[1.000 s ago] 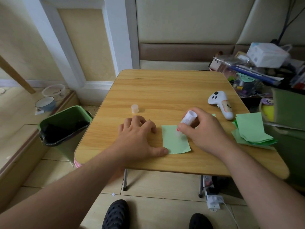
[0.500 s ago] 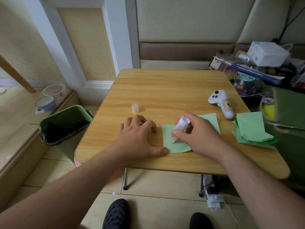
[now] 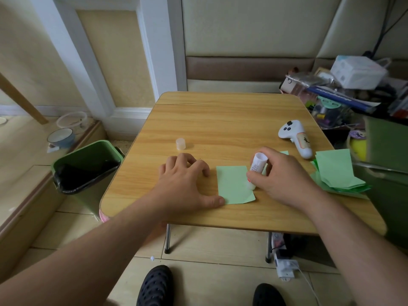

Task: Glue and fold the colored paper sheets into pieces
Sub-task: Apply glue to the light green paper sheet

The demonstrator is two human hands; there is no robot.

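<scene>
A light green paper sheet [image 3: 233, 184] lies near the front edge of the wooden table [image 3: 220, 120]. My right hand [image 3: 280, 180] grips a white glue stick [image 3: 257, 165], its tip pressed down on the sheet's right part. My left hand [image 3: 185, 184] rests on the table just left of the sheet, fingers curled, thumb tip touching the sheet's lower left corner. The glue stick's cap [image 3: 180, 144] stands upright behind my left hand. A pile of green sheets [image 3: 335, 171] lies at the table's right edge.
A white hand controller [image 3: 295, 138] lies at the right rear of the table. A green bin [image 3: 88, 166] with a black liner stands on the floor to the left. Boxes and clutter [image 3: 353, 85] crowd the right side beyond the table.
My right hand has moved the glue stick from the sheet's upper right, across toward its left half, then back to the sheet's right side. My left hand stays put.
</scene>
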